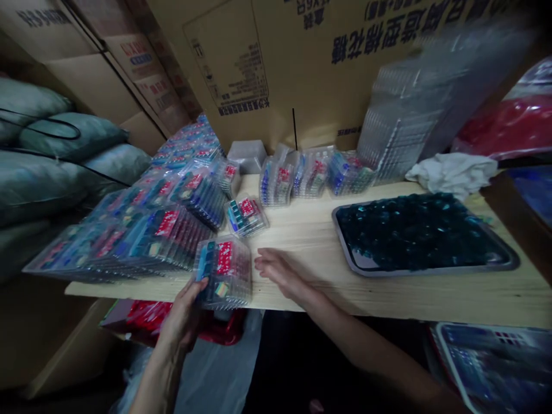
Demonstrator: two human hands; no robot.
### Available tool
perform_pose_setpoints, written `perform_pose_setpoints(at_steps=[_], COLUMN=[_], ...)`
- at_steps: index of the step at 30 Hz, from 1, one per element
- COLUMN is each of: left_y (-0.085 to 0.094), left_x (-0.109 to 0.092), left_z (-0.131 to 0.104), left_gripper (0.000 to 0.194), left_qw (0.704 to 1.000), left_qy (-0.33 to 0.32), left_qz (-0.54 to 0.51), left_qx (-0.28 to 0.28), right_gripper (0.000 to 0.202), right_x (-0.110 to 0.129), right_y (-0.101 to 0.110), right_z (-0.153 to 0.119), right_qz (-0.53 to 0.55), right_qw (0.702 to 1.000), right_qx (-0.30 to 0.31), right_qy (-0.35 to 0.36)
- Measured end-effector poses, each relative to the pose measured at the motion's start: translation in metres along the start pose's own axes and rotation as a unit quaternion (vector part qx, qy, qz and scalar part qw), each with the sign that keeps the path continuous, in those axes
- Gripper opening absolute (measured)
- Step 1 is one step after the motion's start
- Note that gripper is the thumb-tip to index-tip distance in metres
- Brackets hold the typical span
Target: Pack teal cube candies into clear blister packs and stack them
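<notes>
My left hand (187,302) grips a stack of clear plastic blister packs (233,287) at its left side, the thumb over the top edge. The top pack shows teal pieces, a red card with white spots and a small yellowish block. Just right of this stack is my right hand (280,275), its fingers loosely bent and apart, with nothing seen in them. A smaller filled pack (246,216) lies right behind the held stack. Tall rows of similar filled packs (172,230) stand to the left.
A grey-rimmed tray (351,265) of dark teal pieces sits on the wooden table (302,230). Several filled packs (276,181) lean along the back by a large carton (310,75). Tall stacked clear trays (388,126) and a white cloth (452,172) stand back right.
</notes>
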State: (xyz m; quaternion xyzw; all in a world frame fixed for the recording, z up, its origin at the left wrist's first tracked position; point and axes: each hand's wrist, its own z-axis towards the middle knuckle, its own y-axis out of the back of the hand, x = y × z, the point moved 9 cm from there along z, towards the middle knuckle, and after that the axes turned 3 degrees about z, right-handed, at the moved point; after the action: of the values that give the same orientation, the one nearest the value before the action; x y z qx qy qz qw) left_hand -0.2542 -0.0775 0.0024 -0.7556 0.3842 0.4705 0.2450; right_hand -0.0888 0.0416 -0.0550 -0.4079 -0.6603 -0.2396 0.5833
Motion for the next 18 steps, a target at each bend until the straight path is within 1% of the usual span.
perform_pose_setpoints(at_steps=[1,3,4,6,8,11,13,14,15,16,17,18], left_y=[-0.001,-0.003,-0.006,-0.019,-0.042,-0.085,-0.108,-0.114,-0.116,-0.113,-0.106,-0.094], left_x=[0.001,0.002,0.003,0.008,0.014,0.019,0.017,0.012,0.006,-0.004,-0.017,-0.032], left_z=[-0.001,-0.005,-0.008,-0.015,-0.025,-0.039,-0.042,-0.039,-0.033,-0.022,-0.008,0.009], left_gripper=[0.051,0.051,0.051,0.055,0.059,0.064,0.064,0.062,0.061,0.059,0.058,0.057], left_qw=[1.000,1.000,1.000,0.999,0.997,0.993,0.986,0.981,0.978,0.978,0.980,0.984], left_qy=[0.007,0.013,0.018,0.028,0.033,0.019,0.010,0.004,-0.004,-0.018,-0.038,-0.063], left_qz=[0.000,0.007,0.013,0.028,0.045,0.059,0.077,0.094,0.111,0.126,0.137,0.137], left_qx=[0.002,0.004,0.006,0.024,0.051,0.105,0.149,0.167,0.174,0.164,0.140,0.093], right_gripper=[0.054,0.058,0.061,0.064,0.062,0.061,0.060,0.058,0.055,0.050,0.047,0.044], right_x=[0.000,0.001,0.003,0.004,0.001,-0.010,-0.015,-0.014,-0.010,-0.003,0.008,0.023], right_y=[-0.013,-0.029,-0.031,-0.024,-0.003,0.039,0.066,0.076,0.085,0.093,0.102,0.110], right_z=[-0.010,-0.029,-0.038,-0.056,-0.071,-0.090,-0.099,-0.101,-0.102,-0.101,-0.098,-0.092], right_qz=[-0.016,-0.063,-0.085,-0.121,-0.139,-0.155,-0.159,-0.160,-0.161,-0.163,-0.164,-0.163], right_qw=[0.999,0.996,0.995,0.991,0.989,0.986,0.983,0.982,0.980,0.979,0.977,0.975], right_qx=[0.029,0.052,0.052,0.041,0.017,-0.036,-0.076,-0.091,-0.100,-0.107,-0.114,-0.122], right_qy=[0.003,0.020,0.029,0.044,0.054,0.047,0.044,0.047,0.054,0.063,0.075,0.091])
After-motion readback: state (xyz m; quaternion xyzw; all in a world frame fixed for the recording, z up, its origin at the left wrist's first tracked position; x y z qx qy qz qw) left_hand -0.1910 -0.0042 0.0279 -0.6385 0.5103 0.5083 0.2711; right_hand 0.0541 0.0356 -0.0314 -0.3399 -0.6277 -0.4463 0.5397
